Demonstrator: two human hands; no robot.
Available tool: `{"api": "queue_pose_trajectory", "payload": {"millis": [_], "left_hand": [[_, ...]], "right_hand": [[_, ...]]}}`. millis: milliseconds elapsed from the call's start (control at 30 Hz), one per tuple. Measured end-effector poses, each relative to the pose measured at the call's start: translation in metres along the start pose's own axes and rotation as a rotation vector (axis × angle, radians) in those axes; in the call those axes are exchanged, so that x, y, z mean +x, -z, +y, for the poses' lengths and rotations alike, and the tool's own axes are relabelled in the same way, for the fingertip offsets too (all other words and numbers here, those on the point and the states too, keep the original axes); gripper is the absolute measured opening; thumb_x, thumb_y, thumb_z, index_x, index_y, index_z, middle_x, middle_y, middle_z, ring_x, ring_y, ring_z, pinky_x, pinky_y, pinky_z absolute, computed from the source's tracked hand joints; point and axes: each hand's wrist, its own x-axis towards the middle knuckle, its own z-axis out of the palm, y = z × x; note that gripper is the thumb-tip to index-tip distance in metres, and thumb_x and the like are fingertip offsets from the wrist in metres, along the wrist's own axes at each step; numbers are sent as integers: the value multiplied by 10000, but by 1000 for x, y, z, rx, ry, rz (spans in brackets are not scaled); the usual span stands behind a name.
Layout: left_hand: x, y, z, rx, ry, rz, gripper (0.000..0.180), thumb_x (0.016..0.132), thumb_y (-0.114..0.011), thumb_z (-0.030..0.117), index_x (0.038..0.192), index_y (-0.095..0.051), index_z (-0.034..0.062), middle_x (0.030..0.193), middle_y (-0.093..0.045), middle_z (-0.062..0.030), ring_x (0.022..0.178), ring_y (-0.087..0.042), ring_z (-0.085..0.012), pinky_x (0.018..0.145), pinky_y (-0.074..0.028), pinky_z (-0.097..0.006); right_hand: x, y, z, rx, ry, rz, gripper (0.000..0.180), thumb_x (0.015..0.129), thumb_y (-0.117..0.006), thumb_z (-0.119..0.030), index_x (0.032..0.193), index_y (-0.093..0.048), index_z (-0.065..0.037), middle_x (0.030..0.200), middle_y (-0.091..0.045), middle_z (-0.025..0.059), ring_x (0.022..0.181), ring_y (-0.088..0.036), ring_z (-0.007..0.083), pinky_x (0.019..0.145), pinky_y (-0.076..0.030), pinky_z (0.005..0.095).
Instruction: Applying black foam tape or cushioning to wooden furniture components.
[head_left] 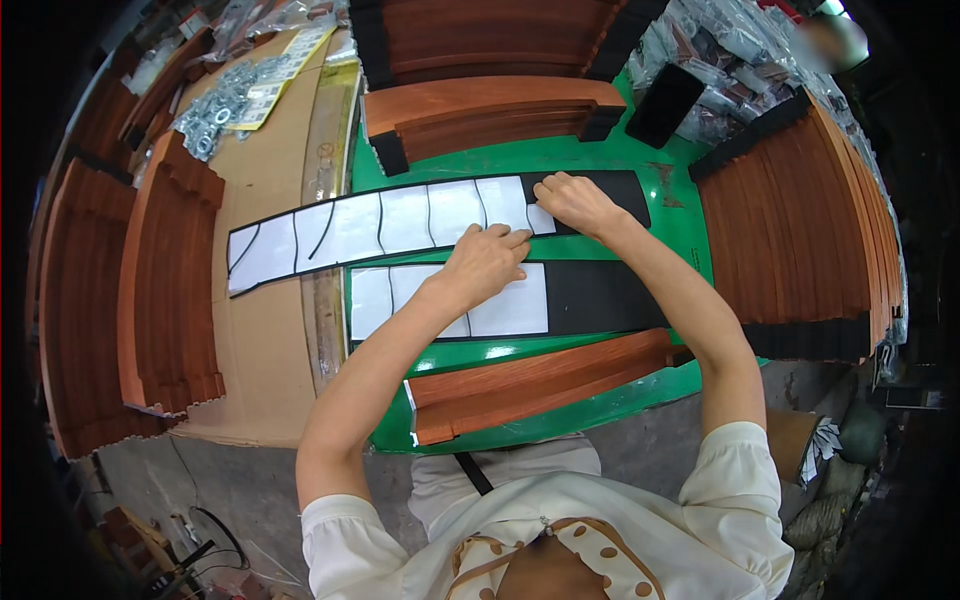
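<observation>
A long black strip (600, 185) with white backing pieces (405, 215) lies across the table, dark lines dividing the white. My right hand (580, 203) is closed in a pinch at the white's right end, beside the bare black part; what sits between the fingertips is hidden. My left hand (482, 265) lies with fingers stretched out on the strip's near edge, holding nothing. Closer to me is a second black strip (605, 297), white over its left half. A reddish-brown wood-grain moulding (540, 385) rests in front of it.
Stacked brown mouldings stand at the left (170, 280), right (795, 220) and back (490, 40). A dark phone-like slab (665, 105) lies near bagged parts (735, 60). Metal washers (222, 115) are heaped on cardboard (265, 180). Under the strips is a green surface (500, 352).
</observation>
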Motion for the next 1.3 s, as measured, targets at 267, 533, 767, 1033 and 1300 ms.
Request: {"api": "queue_pose_trajectory", "payload": {"millis": [267,533,767,1033,1300], "left_hand": [[-6,-7,-2,67,-52,147,430,796,-685,254,1162,-596,45,1338,-513,-67,1169,-518,-248,907,-465,-380],[-40,57,22,-851,330,634,185,877,-616,162,950,-645,-6,822,-664,-77,770,-621,-144,695,-491,-274],[-118,84,83,-1115,347,520,120,855,-668,83,904,-634,-20,788,-634,-13,728,-570,-51,643,-459,-196],[-198,59,112,-491,9,795,189,721,-742,-8,895,-670,-28,830,-684,-97,675,-603,-160,611,-488,-268],[-243,18,119,-540,320,948,405,755,-742,117,1112,-608,-17,1078,-652,-129,825,-638,-221,716,-475,-318]], "right_hand": [[1,0,10,51,-53,171,70,758,-590,-65,771,-583,4,727,-608,97,689,-622,250,594,-518,350],[-10,99,-68,698,-434,399,88,781,-610,-68,817,-636,9,661,-609,124,584,-602,269,562,-492,343],[-35,154,-151,186,42,685,157,645,-642,11,781,-600,-55,739,-613,41,599,-602,169,511,-480,279],[-65,184,-214,828,-41,358,273,737,-722,-62,997,-669,3,917,-665,118,820,-643,231,683,-527,324],[-73,162,-253,927,-239,341,239,734,-719,-54,964,-660,-32,883,-648,92,754,-605,238,665,-501,333]]}}
